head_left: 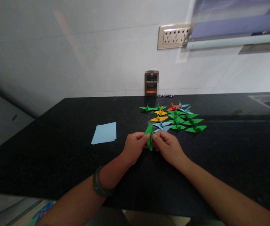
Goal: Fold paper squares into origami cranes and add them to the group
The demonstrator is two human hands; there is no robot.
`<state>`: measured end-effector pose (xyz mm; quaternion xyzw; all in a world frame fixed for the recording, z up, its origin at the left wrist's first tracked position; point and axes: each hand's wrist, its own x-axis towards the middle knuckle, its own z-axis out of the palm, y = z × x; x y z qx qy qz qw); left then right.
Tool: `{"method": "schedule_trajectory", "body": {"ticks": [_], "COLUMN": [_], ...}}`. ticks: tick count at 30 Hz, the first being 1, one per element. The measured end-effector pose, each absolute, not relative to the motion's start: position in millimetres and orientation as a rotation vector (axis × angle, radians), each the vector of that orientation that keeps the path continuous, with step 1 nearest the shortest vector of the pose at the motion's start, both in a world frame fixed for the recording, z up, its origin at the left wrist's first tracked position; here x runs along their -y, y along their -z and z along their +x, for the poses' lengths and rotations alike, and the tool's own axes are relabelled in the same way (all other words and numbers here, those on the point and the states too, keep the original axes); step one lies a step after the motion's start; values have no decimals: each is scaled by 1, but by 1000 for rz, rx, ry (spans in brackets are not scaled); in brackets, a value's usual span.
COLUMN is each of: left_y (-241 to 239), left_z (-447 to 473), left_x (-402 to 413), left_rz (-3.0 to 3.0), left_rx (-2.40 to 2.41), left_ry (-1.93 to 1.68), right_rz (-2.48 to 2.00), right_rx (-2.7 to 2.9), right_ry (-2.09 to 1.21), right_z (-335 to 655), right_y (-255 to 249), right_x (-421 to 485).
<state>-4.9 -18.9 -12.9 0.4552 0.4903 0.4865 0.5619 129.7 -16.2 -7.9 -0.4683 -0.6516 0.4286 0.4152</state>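
Between my two hands a folded piece of green paper [150,136] is held up above the black countertop. My left hand [135,145] pinches it from the left, thumb on its near face. From the other side my right hand [169,146] grips its right edge between thumb and fingers. Some fingertips are hidden behind the paper and the hands. Just beyond the right hand sit several finished paper cranes: green [197,128], yellow [159,118], light blue [162,125] and orange [173,107]. To the left lies a small stack of light blue square paper [104,133].
A phone-like upright object [151,83], its front blurred, leans on the tiled wall behind the counter [61,150]. Beside its base lies a beaded strand [166,96]. Wall sockets [174,36] are above. The counter's front edge runs beneath my forearms.
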Motion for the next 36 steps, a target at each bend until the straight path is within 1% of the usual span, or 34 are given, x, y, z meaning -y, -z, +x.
{"method": "schedule_trajectory", "body": {"ticks": [3,5,8,14,21,25,29,36], "left_y": [14,14,15,16,14,14,15,17], "left_z": [-5,-5,-5,-5,-6,-6,-6,-6], "left_x": [19,19,19,19,18,19,19,21], "left_rz": [922,876,867,1048,1132,1133,1201,1354], "left_rx": [-1018,-980,-997,-1135,-1143,-1176,-1162,-1188], "left_ry": [-1146,-1129,-1095,-1055,-1152,-1148,-1097,-959], "right_rz": [-1094,-1061,-1085,-1146,-1172,-1153,-1090,-1135], "right_rx": [1331,1257,1236,1203,1286,1310,1335,1369], "right_ry": [-1383,-1483,-1549,-1545,-1626,-1553,-1512,-1508], "right_z": [129,129,131,134,136,139,142,140], "right_y": [8,8,8,9,4,2,5,5], "right_x": [12,11,10,8,8,7,5,6]}}
